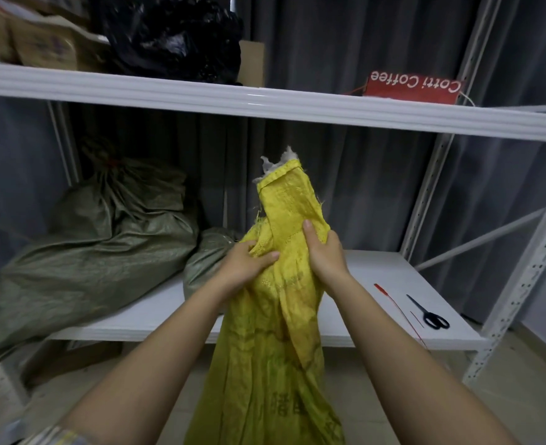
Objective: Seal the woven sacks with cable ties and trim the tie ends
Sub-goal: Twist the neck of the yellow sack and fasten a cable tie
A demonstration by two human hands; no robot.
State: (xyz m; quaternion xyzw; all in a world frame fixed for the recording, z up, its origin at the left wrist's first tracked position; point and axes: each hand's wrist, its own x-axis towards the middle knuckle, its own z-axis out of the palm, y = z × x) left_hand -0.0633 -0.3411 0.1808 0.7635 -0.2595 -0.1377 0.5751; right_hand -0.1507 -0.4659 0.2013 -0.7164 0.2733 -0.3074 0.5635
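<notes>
Fingers [313, 234] of both my hands bunch the yellow sack's [275, 332] neck before the shelf [377, 268]. No tie on it yet; red tie [390, 297] and scissors [429, 314] lie unused. Green sack [104, 245] looks tied.

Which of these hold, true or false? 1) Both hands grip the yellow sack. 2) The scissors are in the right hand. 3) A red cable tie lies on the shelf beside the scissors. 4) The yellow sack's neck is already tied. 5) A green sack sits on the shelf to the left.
1) True: the left hand and right hand bunch the yellow sack at its neck.
2) False: the scissors lie on the shelf.
3) True: the red cable tie lies just left of them.
4) False: no tie is around it.
5) True: the green sack, tied with red at the top.
</notes>
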